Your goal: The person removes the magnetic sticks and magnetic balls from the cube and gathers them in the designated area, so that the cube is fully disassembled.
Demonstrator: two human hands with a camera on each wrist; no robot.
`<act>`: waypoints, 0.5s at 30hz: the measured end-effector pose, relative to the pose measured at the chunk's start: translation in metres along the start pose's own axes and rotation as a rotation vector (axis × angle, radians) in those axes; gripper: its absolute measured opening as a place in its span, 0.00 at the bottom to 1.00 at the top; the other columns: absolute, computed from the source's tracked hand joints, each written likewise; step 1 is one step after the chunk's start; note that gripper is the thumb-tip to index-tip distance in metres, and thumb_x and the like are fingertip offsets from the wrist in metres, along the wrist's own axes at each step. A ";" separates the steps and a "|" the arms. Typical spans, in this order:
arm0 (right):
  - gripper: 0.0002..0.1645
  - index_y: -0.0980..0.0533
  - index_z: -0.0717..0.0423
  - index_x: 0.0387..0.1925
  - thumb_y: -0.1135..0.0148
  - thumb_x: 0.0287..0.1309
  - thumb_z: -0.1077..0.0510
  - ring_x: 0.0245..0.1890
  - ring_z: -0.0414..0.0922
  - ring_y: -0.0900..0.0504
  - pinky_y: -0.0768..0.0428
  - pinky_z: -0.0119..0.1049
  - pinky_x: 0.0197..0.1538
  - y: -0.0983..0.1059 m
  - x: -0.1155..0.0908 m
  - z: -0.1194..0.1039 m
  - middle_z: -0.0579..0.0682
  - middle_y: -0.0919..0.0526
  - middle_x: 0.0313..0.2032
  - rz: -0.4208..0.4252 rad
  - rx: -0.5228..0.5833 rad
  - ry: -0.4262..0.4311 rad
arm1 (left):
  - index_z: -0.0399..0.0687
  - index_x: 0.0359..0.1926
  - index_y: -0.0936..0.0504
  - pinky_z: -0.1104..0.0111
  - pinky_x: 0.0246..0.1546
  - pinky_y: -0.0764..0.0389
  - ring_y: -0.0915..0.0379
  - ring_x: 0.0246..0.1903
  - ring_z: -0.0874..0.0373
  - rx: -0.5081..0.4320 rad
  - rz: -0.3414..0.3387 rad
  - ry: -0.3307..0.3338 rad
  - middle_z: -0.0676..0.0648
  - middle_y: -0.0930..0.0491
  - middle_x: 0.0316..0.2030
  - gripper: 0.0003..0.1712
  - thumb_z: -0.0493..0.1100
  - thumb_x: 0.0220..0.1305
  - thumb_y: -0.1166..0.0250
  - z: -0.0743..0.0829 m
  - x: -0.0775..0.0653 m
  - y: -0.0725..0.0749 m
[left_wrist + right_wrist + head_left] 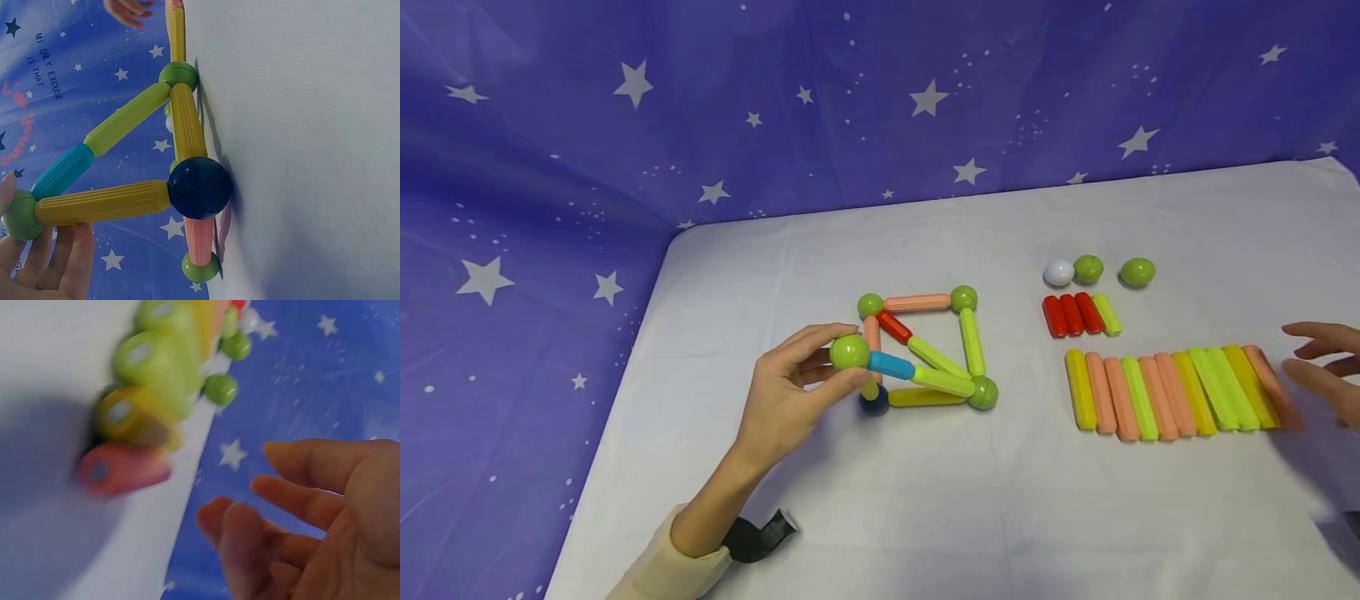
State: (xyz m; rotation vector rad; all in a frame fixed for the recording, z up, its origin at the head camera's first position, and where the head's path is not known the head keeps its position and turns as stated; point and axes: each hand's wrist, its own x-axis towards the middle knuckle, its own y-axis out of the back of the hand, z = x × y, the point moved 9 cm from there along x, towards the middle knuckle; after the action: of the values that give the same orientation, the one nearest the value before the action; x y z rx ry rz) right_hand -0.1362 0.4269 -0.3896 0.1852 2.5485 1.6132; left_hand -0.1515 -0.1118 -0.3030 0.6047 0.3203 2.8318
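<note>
My left hand pinches a green ball between thumb and fingers, raised above the white table. From that ball a yellow rod runs down to a dark blue ball. A short blue rod joined to a light-green rod slopes from it to a green corner ball. Beneath lies a four-sided frame of rods and balls, crossed by a red rod and a light-green one. My right hand, fingers spread and holding nothing, hovers beside the endmost pink rod.
A row of pink, yellow and light-green rods lies on the right of the table. Behind it are several short rods, a white ball and two green balls. A starry blue cloth hangs behind.
</note>
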 end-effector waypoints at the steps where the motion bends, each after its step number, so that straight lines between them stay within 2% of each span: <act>1: 0.31 0.39 0.71 0.68 0.44 0.69 0.61 0.34 0.34 0.27 0.26 0.34 0.14 0.003 -0.001 -0.014 0.75 0.32 0.50 0.004 0.037 0.032 | 0.35 0.53 0.19 0.64 0.40 0.15 0.18 0.40 0.52 0.001 0.002 -0.001 0.45 0.19 0.46 0.24 0.26 0.53 0.28 0.000 0.000 0.000; 2: 0.29 0.37 0.71 0.66 0.43 0.69 0.62 0.37 0.33 0.28 0.26 0.34 0.14 0.006 -0.003 -0.032 0.75 0.31 0.49 0.006 0.043 0.070 | 0.35 0.53 0.19 0.64 0.40 0.15 0.18 0.40 0.52 0.001 0.003 -0.003 0.45 0.19 0.45 0.24 0.25 0.53 0.28 0.000 -0.001 0.001; 4: 0.26 0.32 0.70 0.62 0.39 0.66 0.64 0.35 0.19 0.36 0.27 0.32 0.15 0.010 -0.007 -0.066 0.72 0.27 0.47 0.013 0.085 0.157 | 0.35 0.53 0.19 0.64 0.40 0.15 0.18 0.40 0.52 0.002 0.008 -0.002 0.45 0.19 0.45 0.24 0.25 0.53 0.28 0.000 -0.001 0.001; 5: 0.25 0.30 0.68 0.61 0.37 0.64 0.65 0.33 0.15 0.42 0.27 0.31 0.16 0.011 -0.010 -0.083 0.70 0.25 0.47 0.005 0.098 0.198 | 0.36 0.53 0.18 0.64 0.40 0.15 0.18 0.40 0.52 0.003 0.009 -0.002 0.45 0.19 0.45 0.24 0.25 0.53 0.28 0.000 -0.001 0.002; 8: 0.25 0.24 0.60 0.58 0.31 0.59 0.65 0.35 0.17 0.36 0.27 0.29 0.20 0.011 -0.020 -0.135 0.60 0.20 0.46 -0.033 0.088 0.336 | 0.35 0.54 0.19 0.64 0.40 0.15 0.18 0.41 0.52 0.001 0.009 -0.002 0.45 0.19 0.46 0.24 0.25 0.54 0.28 0.000 0.000 0.001; 11: 0.27 0.21 0.51 0.55 0.27 0.53 0.67 0.37 0.25 0.28 0.25 0.26 0.24 0.009 -0.035 -0.183 0.47 0.18 0.44 -0.059 0.106 0.494 | 0.34 0.53 0.19 0.63 0.40 0.15 0.18 0.40 0.52 -0.005 0.006 -0.003 0.45 0.19 0.45 0.24 0.26 0.54 0.28 0.000 0.000 0.000; 14: 0.28 0.21 0.45 0.54 0.27 0.52 0.67 0.33 0.31 0.24 0.25 0.26 0.24 0.000 -0.049 -0.227 0.41 0.19 0.42 -0.123 0.192 0.613 | 0.34 0.53 0.19 0.63 0.40 0.15 0.17 0.40 0.52 -0.008 0.006 -0.004 0.45 0.19 0.45 0.24 0.26 0.54 0.28 0.000 0.000 -0.001; 15: 0.28 0.21 0.44 0.54 0.27 0.53 0.66 0.33 0.32 0.23 0.24 0.27 0.24 -0.005 -0.052 -0.241 0.39 0.19 0.42 -0.156 0.226 0.628 | 0.34 0.53 0.19 0.63 0.41 0.15 0.17 0.40 0.52 -0.007 0.008 -0.005 0.45 0.19 0.45 0.24 0.26 0.53 0.28 0.000 0.000 -0.001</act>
State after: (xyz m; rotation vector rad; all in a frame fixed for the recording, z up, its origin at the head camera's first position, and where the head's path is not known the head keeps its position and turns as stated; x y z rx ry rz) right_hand -0.1251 0.2015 -0.2902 -0.5801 3.0903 1.4941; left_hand -0.1511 -0.1112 -0.3033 0.6132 0.3081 2.8374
